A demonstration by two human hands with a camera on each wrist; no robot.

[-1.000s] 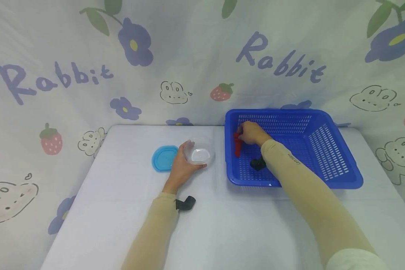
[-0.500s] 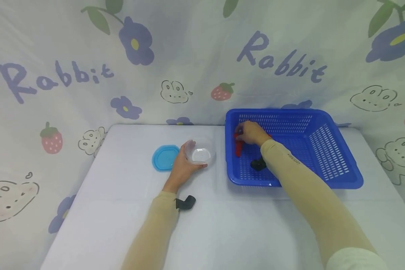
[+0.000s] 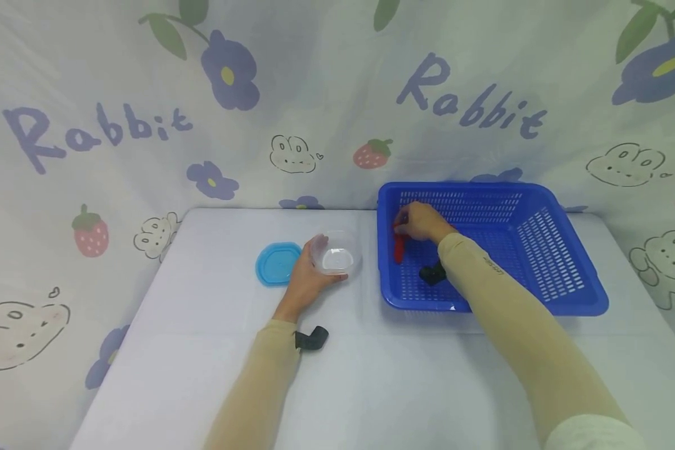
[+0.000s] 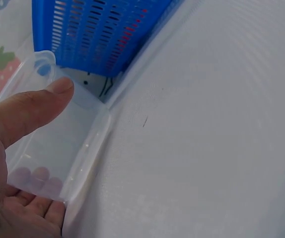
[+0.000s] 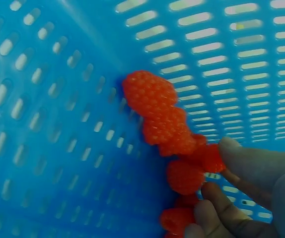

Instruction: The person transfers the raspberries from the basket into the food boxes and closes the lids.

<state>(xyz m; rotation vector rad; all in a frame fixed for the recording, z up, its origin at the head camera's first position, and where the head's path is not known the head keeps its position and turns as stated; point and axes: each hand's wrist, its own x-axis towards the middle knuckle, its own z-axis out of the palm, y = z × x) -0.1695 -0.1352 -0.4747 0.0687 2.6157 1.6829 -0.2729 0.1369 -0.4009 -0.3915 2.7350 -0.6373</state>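
Note:
My left hand [image 3: 306, 278] holds a clear plastic container [image 3: 337, 256] on the table, thumb on one side and fingers round the other. In the left wrist view, the fingertips show through its wall. Flat on the table beside that hand lies a light blue lid [image 3: 277, 264]. My right hand [image 3: 422, 220] reaches into the blue basket [image 3: 574, 306]. There, in the right wrist view, thumb and forefinger pinch a red raspberry [image 5: 213, 157] in the row. More raspberries [image 5: 150, 94] line the basket's corner; some are partly hidden behind the fingers.
The white table [image 3: 371, 387] meets a printed cloth backdrop [image 3: 326, 75] behind it. The basket's slotted walls rise around my right hand. Black wrist-camera mounts [image 3: 312, 338] stick out at both wrists.
My right hand stays at the raspberries, its fingers shifting only slightly. My left hand keeps its hold on the container. The whole head view drifts a little.

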